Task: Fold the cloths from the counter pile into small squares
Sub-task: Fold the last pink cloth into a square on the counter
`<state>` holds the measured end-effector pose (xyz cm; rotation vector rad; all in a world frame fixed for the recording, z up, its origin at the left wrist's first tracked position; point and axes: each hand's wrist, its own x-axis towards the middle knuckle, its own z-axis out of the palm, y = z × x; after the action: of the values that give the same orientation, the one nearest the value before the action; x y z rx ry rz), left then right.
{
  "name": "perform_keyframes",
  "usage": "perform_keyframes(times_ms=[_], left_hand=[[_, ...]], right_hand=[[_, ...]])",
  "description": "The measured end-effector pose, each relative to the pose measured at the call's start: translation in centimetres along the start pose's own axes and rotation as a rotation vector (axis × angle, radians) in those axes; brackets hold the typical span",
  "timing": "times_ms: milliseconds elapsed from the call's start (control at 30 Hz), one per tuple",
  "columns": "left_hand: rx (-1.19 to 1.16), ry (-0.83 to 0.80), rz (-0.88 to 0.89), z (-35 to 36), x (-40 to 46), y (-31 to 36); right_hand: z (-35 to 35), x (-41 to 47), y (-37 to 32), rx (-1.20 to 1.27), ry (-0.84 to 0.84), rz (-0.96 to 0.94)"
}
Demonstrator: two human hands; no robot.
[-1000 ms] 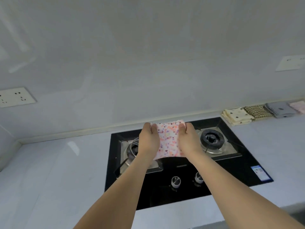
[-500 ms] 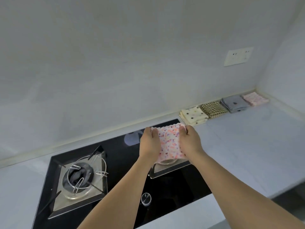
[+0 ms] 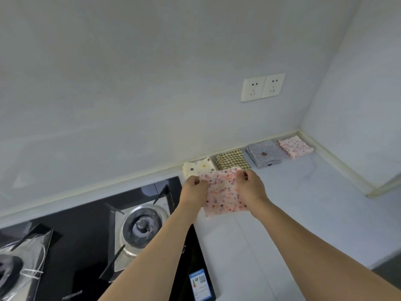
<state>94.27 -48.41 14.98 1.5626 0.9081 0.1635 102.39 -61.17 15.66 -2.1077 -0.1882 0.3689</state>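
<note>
I hold a folded pink cloth with coloured dots [image 3: 223, 192] up in the air, just right of the stove. My left hand [image 3: 194, 190] grips its left edge and my right hand [image 3: 251, 187] grips its right edge. Behind it, along the wall, a row of folded squares lies on the white counter [image 3: 303, 205]: a cream dotted cloth [image 3: 198, 168], a green checked cloth [image 3: 231, 158], a grey cloth [image 3: 263, 154] and a pink dotted cloth [image 3: 295, 146]. The held cloth hides part of the cream one.
A black glass gas stove [image 3: 86, 246] with two burners fills the lower left. A double wall socket [image 3: 262, 86] sits above the row. The counter ends in a corner at the right wall [image 3: 358, 83].
The view and both hands have swung right, carrying the pink dotted cloth from above the stove to the counter beside the row of folded cloths. The grip is unchanged.
</note>
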Motion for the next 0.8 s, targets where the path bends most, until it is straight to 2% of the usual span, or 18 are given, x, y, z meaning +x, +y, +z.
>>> perform_keyframes(times_ms=[133, 233, 567, 800], left_hand=[[0.02, -0.06, -0.047, 5.0, 3.7, 1.4], [0.016, -0.096, -0.081, 10.0, 5.9, 2.9], [0.05, -0.156, -0.081, 28.8, 17.9, 8.5], [0.086, -0.17, -0.074, 38.3, 24.8, 10.8]], right_hand=[[-3.1, 5.2, 1.8, 0.13, -0.056, 0.176], [-6.4, 9.1, 3.8, 0.138, -0.066, 0.23], [-17.1, 27.2, 10.9, -0.174, 0.058, 0.098], [-21.4, 37.5, 14.0, -0.234, 0.153, 0.02]])
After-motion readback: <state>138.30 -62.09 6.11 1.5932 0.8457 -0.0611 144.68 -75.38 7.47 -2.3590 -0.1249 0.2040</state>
